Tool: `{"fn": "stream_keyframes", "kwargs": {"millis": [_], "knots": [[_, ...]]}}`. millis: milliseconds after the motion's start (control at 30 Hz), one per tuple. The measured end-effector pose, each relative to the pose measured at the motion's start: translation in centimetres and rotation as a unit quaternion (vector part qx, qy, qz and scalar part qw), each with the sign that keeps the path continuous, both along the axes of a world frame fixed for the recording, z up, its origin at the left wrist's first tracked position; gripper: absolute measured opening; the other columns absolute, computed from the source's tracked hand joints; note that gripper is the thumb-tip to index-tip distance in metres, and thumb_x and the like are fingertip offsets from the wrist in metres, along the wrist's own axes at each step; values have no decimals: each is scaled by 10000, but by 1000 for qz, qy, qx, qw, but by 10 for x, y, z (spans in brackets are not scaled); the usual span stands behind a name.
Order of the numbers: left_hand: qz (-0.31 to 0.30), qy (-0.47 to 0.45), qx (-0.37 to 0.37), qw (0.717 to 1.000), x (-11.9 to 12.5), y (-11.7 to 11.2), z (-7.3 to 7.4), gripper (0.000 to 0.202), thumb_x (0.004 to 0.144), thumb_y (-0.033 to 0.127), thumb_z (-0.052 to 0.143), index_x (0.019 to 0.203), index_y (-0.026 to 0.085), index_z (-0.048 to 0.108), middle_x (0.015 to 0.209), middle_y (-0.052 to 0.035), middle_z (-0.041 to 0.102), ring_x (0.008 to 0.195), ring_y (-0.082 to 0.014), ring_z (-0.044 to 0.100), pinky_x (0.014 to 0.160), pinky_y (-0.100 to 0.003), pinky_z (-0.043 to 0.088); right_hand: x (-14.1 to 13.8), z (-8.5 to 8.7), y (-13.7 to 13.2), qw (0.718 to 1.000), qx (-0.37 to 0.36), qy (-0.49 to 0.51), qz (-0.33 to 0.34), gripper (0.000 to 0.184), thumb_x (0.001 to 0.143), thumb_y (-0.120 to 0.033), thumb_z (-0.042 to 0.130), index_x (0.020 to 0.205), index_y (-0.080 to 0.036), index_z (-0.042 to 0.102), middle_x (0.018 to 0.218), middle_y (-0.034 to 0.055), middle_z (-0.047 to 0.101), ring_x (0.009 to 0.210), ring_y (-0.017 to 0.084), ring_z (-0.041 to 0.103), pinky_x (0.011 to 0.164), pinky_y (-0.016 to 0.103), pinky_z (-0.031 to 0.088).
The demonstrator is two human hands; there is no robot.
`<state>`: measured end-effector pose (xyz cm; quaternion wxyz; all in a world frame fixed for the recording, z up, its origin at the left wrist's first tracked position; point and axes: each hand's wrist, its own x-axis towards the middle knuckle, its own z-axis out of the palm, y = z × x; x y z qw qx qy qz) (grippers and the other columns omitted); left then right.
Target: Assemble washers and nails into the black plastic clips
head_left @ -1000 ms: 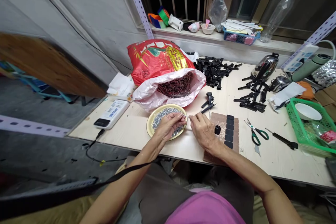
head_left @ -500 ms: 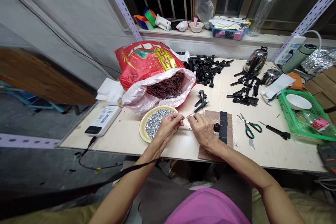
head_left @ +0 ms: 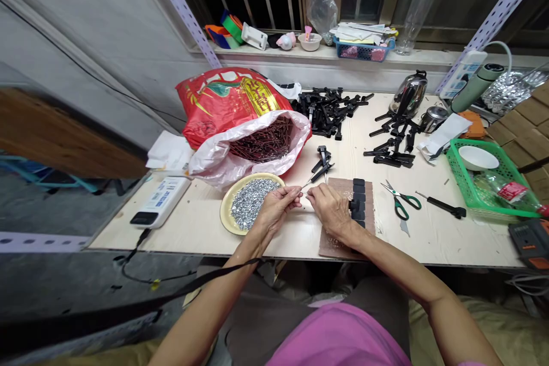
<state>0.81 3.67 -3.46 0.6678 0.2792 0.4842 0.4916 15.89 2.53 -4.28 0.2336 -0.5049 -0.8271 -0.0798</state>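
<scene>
My left hand [head_left: 278, 206] is closed in a pinch beside the bowl's right rim, on something too small to name. Close to it, my right hand [head_left: 330, 209] also pinches, its fingertips a short way from the left ones. What these fingers hold is hidden. A black piece [head_left: 353, 205] sticks out at the right side of my right hand; whether it is held cannot be told. The yellow bowl [head_left: 226, 222] contains many small silvery metal parts [head_left: 253, 203]. Behind the hands lie several black-handled tools [head_left: 321, 163] with thin metal shafts. A brown board [head_left: 337, 247] bears a column of black pads [head_left: 359, 197].
A red bag [head_left: 214, 106] of dark reddish screws or nails [head_left: 263, 140] lies behind the bowl. Black parts [head_left: 328, 111] are heaped at the back. Scissors [head_left: 401, 200], a black-handled tool [head_left: 441, 205] and a green basket [head_left: 461, 174] are to the right. A white power bank [head_left: 160, 203] sits left.
The view has shifted slightly, so the table's things appear a little further left. Both hands keep nearly the same pinching pose, close together.
</scene>
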Motion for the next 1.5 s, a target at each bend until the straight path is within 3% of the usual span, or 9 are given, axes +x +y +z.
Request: {"fn": "stream_keyframes", "kwargs": {"millis": [167,300,500,667,833,1033,1200,1500], "knots": [[9,0,5,1000,6,-3,3,337,456,288,871,657,100,677,549,17,608,472,-58,516,516,-194,465,2,-3,-1,1000,13,-9,-4,315,980,-314,418,785,-182,626,697,29,622,670,144,540,581,283,289],[21,7,5,1000,10,-4,6,385,406,327,884,640,105,674,543,19,611,469,-60,516,509,-198,461,3,-1,-3,1000,12,2,-12,270,976,-317,429,858,-186,633,777,32,638,674,136,544,579,269,299],[23,40,41,998,12,-5,10,421,415,397,871,649,111,671,548,20,614,460,-62,517,522,-213,461,3,6,-4,999,-45,-14,-18,295,988,-286,393,851,-193,637,765,32,628,672,126,549,552,264,272],[19,44,40,998,12,-5,9,454,399,415,872,669,111,669,535,26,611,457,-64,524,520,-209,458,3,9,-4,997,-68,8,-21,222,966,-321,449,992,-194,629,892,46,652,722,127,578,553,245,298],[20,48,37,998,12,-5,9,455,397,408,873,680,114,672,525,27,609,455,-68,529,517,-208,459,5,11,-5,996,-91,-6,-23,294,988,-296,392,889,-195,650,809,44,645,709,131,587,558,248,307],[2,39,45,998,13,-4,12,429,419,394,872,675,115,671,515,32,604,447,-65,527,514,-206,463,8,13,-4,991,-122,56,-6,213,957,-311,470,1055,-181,608,962,63,640,800,133,608,601,216,378],[-10,24,33,999,17,-3,10,408,411,373,882,642,117,664,499,34,598,435,-57,522,495,-190,463,14,11,-5,987,-141,80,-8,231,971,-280,431,939,-179,636,858,41,633,722,120,597,580,214,375],[-48,-45,-15,998,33,-5,9,349,587,384,819,760,103,705,634,-30,656,574,-93,596,571,-208,531,42,16,-9,971,-169,168,-8,212,945,-314,488,934,-209,672,842,10,589,725,106,583,587,195,396]]}}
